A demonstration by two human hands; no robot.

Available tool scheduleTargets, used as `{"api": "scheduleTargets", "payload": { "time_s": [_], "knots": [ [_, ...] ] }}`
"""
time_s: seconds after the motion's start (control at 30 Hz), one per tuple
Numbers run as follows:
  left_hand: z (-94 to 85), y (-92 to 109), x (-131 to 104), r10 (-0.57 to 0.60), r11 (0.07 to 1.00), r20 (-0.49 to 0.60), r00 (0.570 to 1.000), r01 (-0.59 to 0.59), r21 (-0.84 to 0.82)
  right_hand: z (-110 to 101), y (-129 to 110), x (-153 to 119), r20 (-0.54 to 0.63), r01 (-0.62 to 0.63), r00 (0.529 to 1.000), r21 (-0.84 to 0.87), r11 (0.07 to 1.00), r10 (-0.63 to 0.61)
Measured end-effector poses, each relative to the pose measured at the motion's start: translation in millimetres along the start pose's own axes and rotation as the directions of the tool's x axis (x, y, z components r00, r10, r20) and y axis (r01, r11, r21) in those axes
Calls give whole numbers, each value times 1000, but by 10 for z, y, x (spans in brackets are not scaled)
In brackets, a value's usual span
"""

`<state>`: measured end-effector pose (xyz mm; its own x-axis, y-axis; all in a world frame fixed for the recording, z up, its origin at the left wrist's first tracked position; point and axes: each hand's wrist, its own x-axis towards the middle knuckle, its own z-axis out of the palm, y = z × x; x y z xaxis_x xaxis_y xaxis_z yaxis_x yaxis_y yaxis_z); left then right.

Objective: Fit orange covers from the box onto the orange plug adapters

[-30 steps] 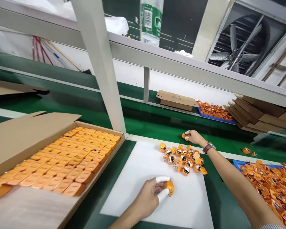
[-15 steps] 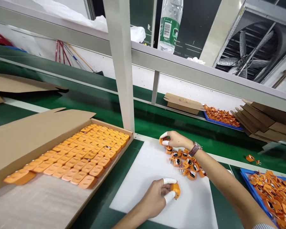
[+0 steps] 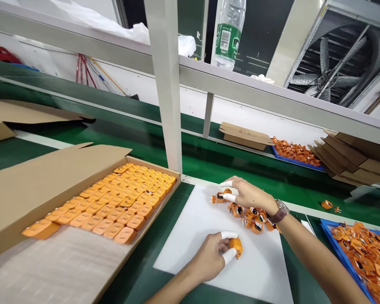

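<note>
Writing. One bottle (image 3: 229, 38), toward twelve o'clock on the upper shelf (image 3: 272, 90), is wearing a green label with one barcode; its lettering is too small to read. One closed carton (image 3: 245, 136), toward twelve o'clock, is showing faint print, also unreadable.

Hands, two. Your left hand (image 3: 210, 257) is grasping one orange housing (image 3: 236, 247) between thumb and finger, above the white sheet (image 3: 190, 236), toward six o'clock. Your right hand (image 3: 248, 194) is hovering with thumb and index finger parted, toward twelve o'clock, around one wired housing (image 3: 221, 195); you cannot tell whether it is touching. White fingertip covers, four visible: two are covering each hand. Watch, one (image 3: 280, 211), is circling your right wrist.

Stock. One sheet is lying on the green desk (image 3: 177, 207). A cluster of open housings (image 3: 256, 219) is lying on it toward one o'clock, overlapping too much for an exact count. One open carton (image 3: 50, 185), at nine o'clock, is holding rows of orange housings, dozens. Two blue trays are holding loose orange parts: the near tray (image 3: 327, 234) at three o'clock, the far tray (image 3: 300, 161) between one and two. One loose housing (image 3: 327, 204) is lying between two and three o'clock. Flattened-looking cartons (image 3: 361, 160), several, are leaning together at two o'clock.
</note>
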<state>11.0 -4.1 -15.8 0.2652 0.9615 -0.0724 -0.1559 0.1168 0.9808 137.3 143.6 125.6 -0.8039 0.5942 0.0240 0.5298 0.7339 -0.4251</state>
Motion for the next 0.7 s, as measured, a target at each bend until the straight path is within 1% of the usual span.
{"api": "scheduleTargets", "payload": {
  "time_s": [0.07,0.17,0.27,0.33,0.43,0.53,0.6,0.67,0.7],
  "knots": [
    [-28,29,-20,12,999,4,1000,-12,52,-53,-79,-291,-48,9,999,76,997,-6],
    [-100,83,-47,22,980,-8,1000,-20,196,-27,-162,-723,-37,-8,999,176,984,15],
    [-175,117,-45,60,909,-23,998,-45,413,113,-195,-1057,-1,-9,1000,304,953,10],
    [-207,118,-26,115,851,-28,993,-84,519,256,-191,-1203,50,-39,999,383,923,22],
    [-230,102,16,180,807,-59,982,-113,579,535,-133,-1317,154,-130,986,467,875,65],
    [-253,115,52,168,826,-92,982,-89,557,844,-22,-1350,242,-208,967,561,801,82],
    [-279,151,62,135,863,-156,979,-39,503,1018,54,-1352,254,-228,963,612,757,85],
    [-313,194,57,104,900,-236,966,10,436,1141,114,-1353,234,-235,967,660,714,102],
    [-330,213,50,96,910,-243,965,13,415,1183,138,-1354,222,-236,969,689,686,111]
  ]
}}
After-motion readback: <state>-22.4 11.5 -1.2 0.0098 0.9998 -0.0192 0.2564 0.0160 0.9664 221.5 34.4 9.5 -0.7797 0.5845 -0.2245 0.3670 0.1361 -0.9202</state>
